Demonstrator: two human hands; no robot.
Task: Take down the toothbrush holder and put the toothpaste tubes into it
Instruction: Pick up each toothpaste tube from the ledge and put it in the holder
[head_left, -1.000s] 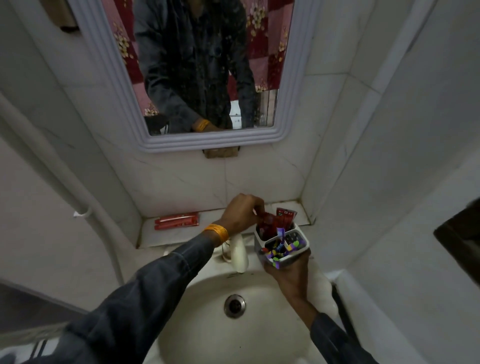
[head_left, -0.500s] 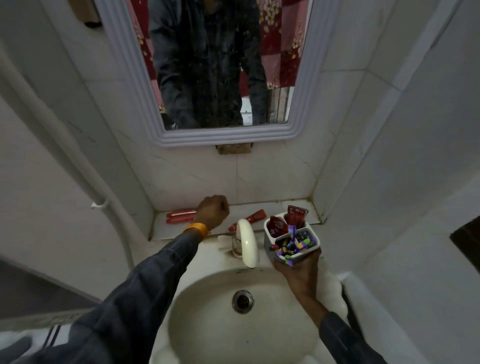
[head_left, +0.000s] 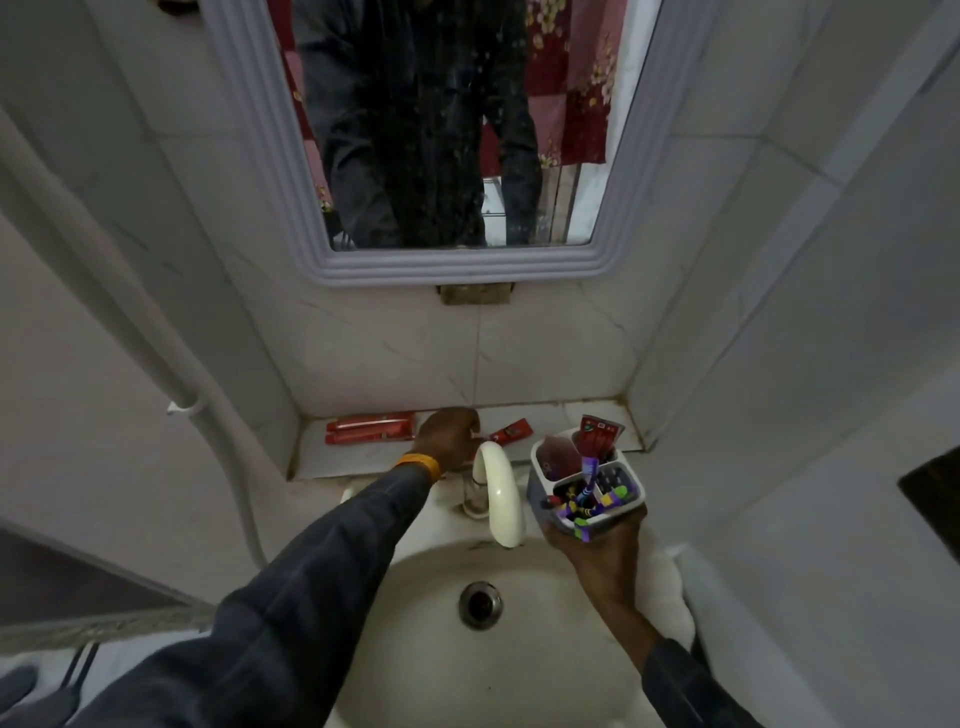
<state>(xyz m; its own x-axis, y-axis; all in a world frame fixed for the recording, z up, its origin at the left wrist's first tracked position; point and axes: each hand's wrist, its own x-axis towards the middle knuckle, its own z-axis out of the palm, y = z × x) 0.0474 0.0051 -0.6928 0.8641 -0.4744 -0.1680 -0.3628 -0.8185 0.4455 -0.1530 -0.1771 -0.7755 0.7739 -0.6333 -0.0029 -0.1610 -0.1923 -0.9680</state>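
Note:
My right hand (head_left: 605, 558) holds the white toothbrush holder (head_left: 537, 480) from below, over the right side of the basin. In its back compartments stand a red toothpaste tube (head_left: 598, 435) and a dark red one (head_left: 558, 456). Its front compartments hold several colourful toothbrushes (head_left: 584, 501). My left hand (head_left: 448, 435) reaches to the tiled shelf (head_left: 363, 457) behind the tap, fingers curled over the end of a small red toothpaste tube (head_left: 513, 431) that lies there. A long red toothpaste box (head_left: 370, 428) lies to the left of that hand.
A white curved tap (head_left: 500, 491) stands between my two hands, above the basin (head_left: 415, 649) and its drain (head_left: 480, 605). A framed mirror (head_left: 447, 267) hangs above the shelf. A white pipe (head_left: 171, 364) runs down the left wall; tiled walls close in on both sides.
My left hand left the holder and moved left and back to the shelf, onto the small red tube. The holder in my right hand stayed in about the same place.

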